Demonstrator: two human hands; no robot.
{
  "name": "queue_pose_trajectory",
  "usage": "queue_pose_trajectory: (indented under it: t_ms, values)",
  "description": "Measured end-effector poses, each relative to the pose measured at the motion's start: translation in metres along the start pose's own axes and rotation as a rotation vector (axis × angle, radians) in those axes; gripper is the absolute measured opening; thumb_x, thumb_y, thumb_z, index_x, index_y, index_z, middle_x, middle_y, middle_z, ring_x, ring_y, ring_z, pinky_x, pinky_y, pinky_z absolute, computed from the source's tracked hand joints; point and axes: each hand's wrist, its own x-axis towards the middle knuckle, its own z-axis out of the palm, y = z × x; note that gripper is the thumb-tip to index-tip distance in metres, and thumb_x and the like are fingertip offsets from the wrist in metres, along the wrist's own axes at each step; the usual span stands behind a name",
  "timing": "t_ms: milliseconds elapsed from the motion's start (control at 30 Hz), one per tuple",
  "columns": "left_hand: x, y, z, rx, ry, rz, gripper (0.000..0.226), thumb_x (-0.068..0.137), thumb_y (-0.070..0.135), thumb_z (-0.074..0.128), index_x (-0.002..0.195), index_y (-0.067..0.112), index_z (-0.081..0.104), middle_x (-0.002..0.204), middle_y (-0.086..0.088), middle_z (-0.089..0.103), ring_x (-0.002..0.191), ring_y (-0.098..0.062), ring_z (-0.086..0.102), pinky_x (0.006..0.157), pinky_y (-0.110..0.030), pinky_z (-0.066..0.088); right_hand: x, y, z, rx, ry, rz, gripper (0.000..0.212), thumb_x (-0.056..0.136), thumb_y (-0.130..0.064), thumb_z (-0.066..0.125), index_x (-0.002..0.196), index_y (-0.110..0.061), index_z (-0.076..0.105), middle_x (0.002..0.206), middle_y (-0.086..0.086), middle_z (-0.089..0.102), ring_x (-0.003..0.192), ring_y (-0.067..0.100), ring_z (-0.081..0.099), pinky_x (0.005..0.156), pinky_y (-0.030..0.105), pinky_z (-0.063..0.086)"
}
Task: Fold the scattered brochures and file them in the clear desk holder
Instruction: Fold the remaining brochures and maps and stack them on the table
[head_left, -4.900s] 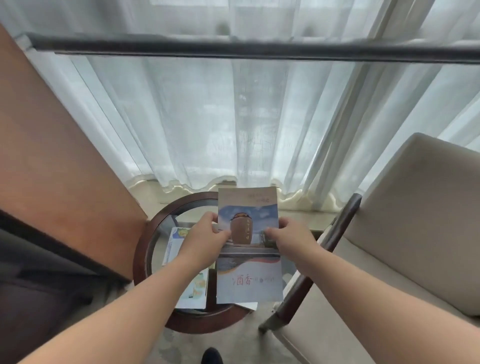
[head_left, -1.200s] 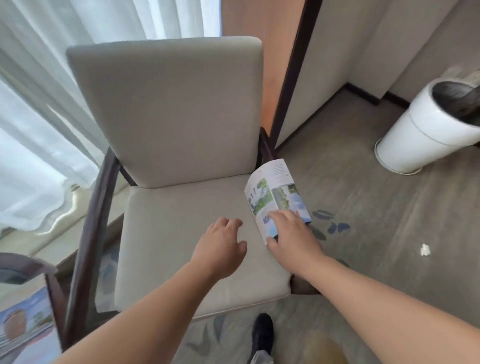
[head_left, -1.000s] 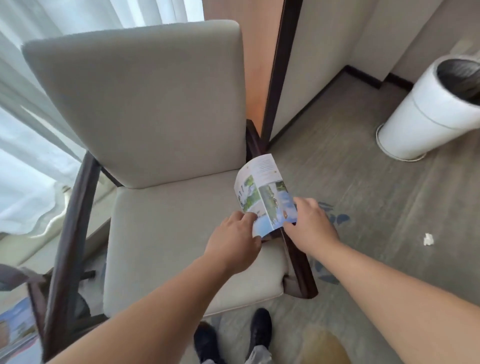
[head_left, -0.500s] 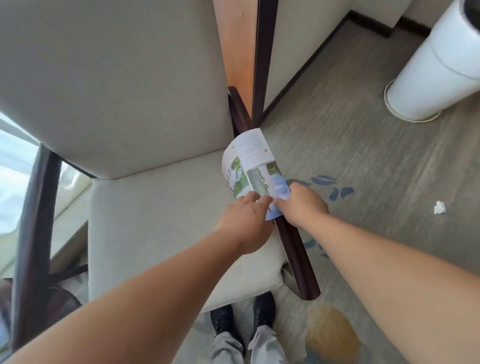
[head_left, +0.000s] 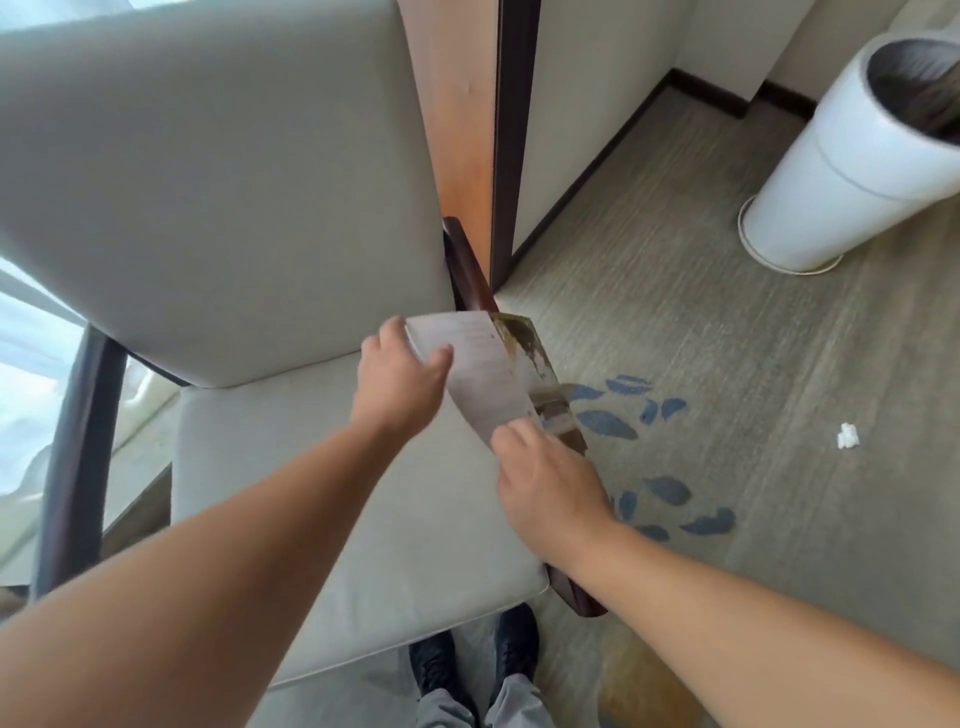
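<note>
Left grip (head_left: 400, 382): pinched on the 11 o'clock corner of the brochure (head_left: 488, 379), thumb on top, fingers behind. Right grip (head_left: 550, 488): pinched on the 5 o'clock end of the same sheet.

Brochure: held between both grips, pale text panel up, a darker printed panel showing along the 3 o'clock edge. Position: over the 3 o'clock side of the chair seat (head_left: 311, 519) and the dark armrest (head_left: 467, 265); contact with either not discernible.

Step judged in hand: closing the fold.

1. Align the long edges first; check the corners at 11 and 5 o'clock.
2. Fix the 5 o'clock end with the right grip.
3. Run the left thumb along the spine from 11 towards 5 o'clock.
4. Pinch the crease between thumb and fingers rather than pressing into the cushion: soft backing, probably a weak crease.
5. Avoid pulling the ends apart: thin paper, likely to buckle.

Clear desk holder: not in view; locate before carrying. White bin (head_left: 841, 171) at 2 o'clock and paper scrap (head_left: 848, 435) on the floor (head_left: 727, 338) at 3 o'clock: no part of this step.
</note>
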Motion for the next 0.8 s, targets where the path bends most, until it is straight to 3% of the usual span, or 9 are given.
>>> queue_pose_trajectory:
  t_ms: [100,167,267,367,500,533,633,700,800]
  values:
    - [0.012,0.001,-0.025,0.07,0.007,-0.069,0.072,0.089,0.046,0.051,0.149,0.015,0.026,0.149,-0.014,0.036,0.132,-0.034,0.041,0.105,-0.042,0.04,-0.012,-0.012,-0.011,-0.009,-0.011,-0.101,0.029,0.081,-0.001,0.059,0.076,-0.018,0.036,0.079,0.003,0.049,0.064,0.024,0.052,0.047,0.031,0.03]
    - [0.017,0.001,-0.038,0.134,-0.014,-0.107,0.065,0.09,0.043,0.051,0.144,0.01,0.037,0.14,-0.016,0.049,0.119,-0.034,0.052,0.086,-0.036,0.047,-0.019,-0.014,-0.021,-0.022,0.028,-0.141,0.029,0.072,0.001,0.07,0.072,-0.014,0.045,0.073,0.003,0.051,0.057,0.021,0.05,0.044,0.027,0.028]
    - [0.015,0.003,-0.049,0.237,-0.106,-0.076,0.035,0.088,0.036,0.053,0.093,0.004,0.066,0.089,-0.015,0.066,0.065,-0.024,0.056,0.05,-0.026,0.033,-0.027,-0.014,-0.03,-0.07,0.049,-0.227,0.028,0.065,-0.001,0.076,0.074,-0.013,0.052,0.073,0.001,0.053,0.056,0.018,0.051,0.043,0.023,0.027]
    - [0.006,0.005,-0.052,0.201,-0.153,-0.081,0.028,0.084,0.029,0.058,0.075,0.004,0.066,0.063,-0.006,0.055,0.053,-0.023,0.047,0.048,-0.024,0.031,-0.036,-0.013,-0.035,-0.067,0.024,-0.281,0.028,0.064,-0.003,0.078,0.076,-0.013,0.054,0.076,0.001,0.055,0.059,0.018,0.053,0.042,0.024,0.033]
    - [-0.004,0.012,-0.059,0.006,-0.24,-0.045,0.012,0.08,0.016,0.062,0.081,0.007,0.07,0.07,-0.003,0.058,0.064,-0.022,0.049,0.055,-0.024,0.034,-0.044,-0.008,-0.037,-0.002,-0.087,-0.292,0.018,0.08,-0.016,0.066,0.084,-0.015,0.048,0.091,0.001,0.053,0.076,0.02,0.054,0.058,0.026,0.039]
    - [-0.007,0.015,-0.063,-0.04,-0.258,-0.027,0.011,0.082,0.017,0.063,0.083,0.01,0.071,0.073,-0.002,0.061,0.065,-0.019,0.05,0.056,-0.024,0.036,-0.045,-0.006,-0.037,0.056,-0.131,-0.252,0.017,0.087,-0.029,0.058,0.09,-0.016,0.047,0.1,-0.001,0.051,0.087,0.018,0.052,0.068,0.027,0.042]
    - [-0.015,0.022,-0.077,-0.136,-0.273,0.049,0.009,0.087,0.021,0.065,0.083,0.015,0.069,0.076,0.0,0.063,0.066,-0.016,0.051,0.057,-0.024,0.035,-0.043,-0.001,-0.042,0.256,-0.198,-0.016,0.062,0.086,-0.07,0.036,0.124,-0.022,0.047,0.128,-0.008,0.043,0.116,0.01,0.043,0.09,0.026,0.037]
    - [-0.022,0.026,-0.09,-0.203,-0.272,0.096,0.011,0.089,0.023,0.064,0.083,0.014,0.067,0.072,0.002,0.063,0.066,-0.017,0.05,0.06,-0.026,0.034,-0.034,0.0,-0.049,0.38,-0.091,0.218,0.071,0.086,-0.072,0.037,0.137,-0.023,0.041,0.139,-0.006,0.039,0.124,0.012,0.043,0.09,0.026,0.035]
    - [-0.033,0.027,-0.115,-0.351,-0.275,0.143,0.012,0.092,0.02,0.063,0.083,0.012,0.065,0.069,0.006,0.063,0.069,-0.016,0.051,0.067,-0.03,0.032,-0.013,0.004,-0.061,0.57,0.007,0.703,0.078,0.089,-0.065,0.048,0.149,-0.02,0.028,0.152,0.008,0.034,0.132,0.028,0.043,0.095,0.039,0.04]
